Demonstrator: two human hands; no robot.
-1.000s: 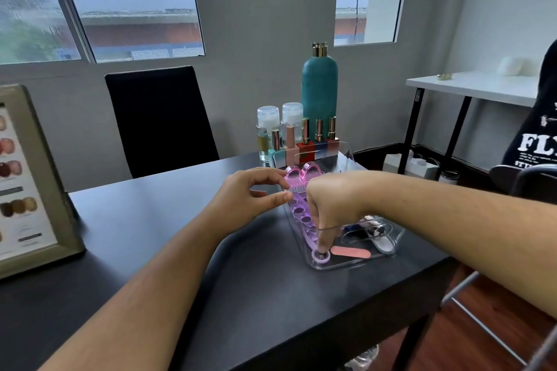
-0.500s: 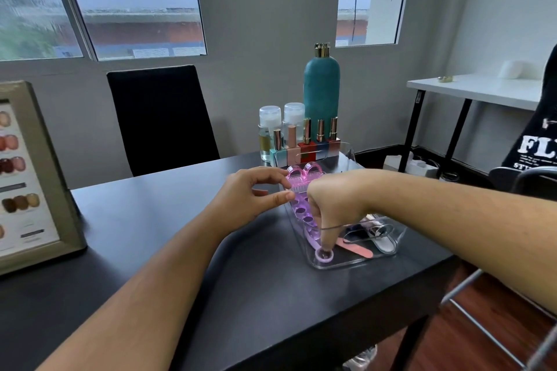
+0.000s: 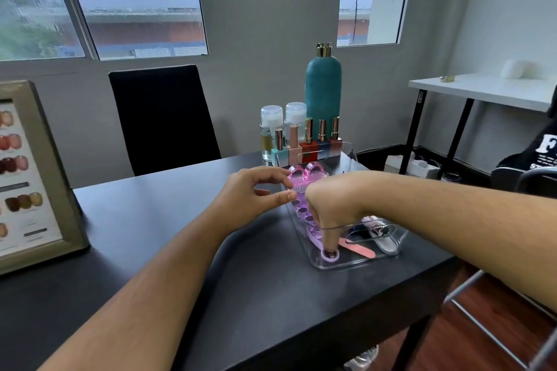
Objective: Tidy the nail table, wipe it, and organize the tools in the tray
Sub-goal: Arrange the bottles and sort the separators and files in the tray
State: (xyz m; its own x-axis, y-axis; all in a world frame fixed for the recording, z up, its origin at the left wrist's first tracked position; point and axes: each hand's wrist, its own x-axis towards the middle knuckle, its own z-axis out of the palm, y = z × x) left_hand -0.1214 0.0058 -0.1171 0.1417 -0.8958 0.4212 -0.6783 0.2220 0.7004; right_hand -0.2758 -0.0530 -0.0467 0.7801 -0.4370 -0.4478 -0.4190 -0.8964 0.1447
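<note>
A clear plastic tray (image 3: 361, 264) stands on the black table (image 3: 180, 220) at its right end. In it lie a purple toe separator (image 3: 313, 239), a pink brush (image 3: 304, 176), a pink nail file (image 3: 357, 248) and metal tools (image 3: 380, 232). My right hand (image 3: 331, 199) reaches down into the tray, and its bunched fingertips pinch the separator's near ring end. My left hand (image 3: 250, 193) hovers at the tray's left rim with thumb and forefinger apart, holding nothing.
Behind the tray stand a teal pump bottle (image 3: 323, 87), a row of nail polishes (image 3: 307, 144) and two clear bottles (image 3: 271, 123). A framed colour chart (image 3: 27, 178) leans at the left. A black chair (image 3: 162, 117) is beyond the table, with a white side table (image 3: 482, 90) to the right.
Both hands keep their places at the tray. The nail file has shifted slightly by my right fingertips.
</note>
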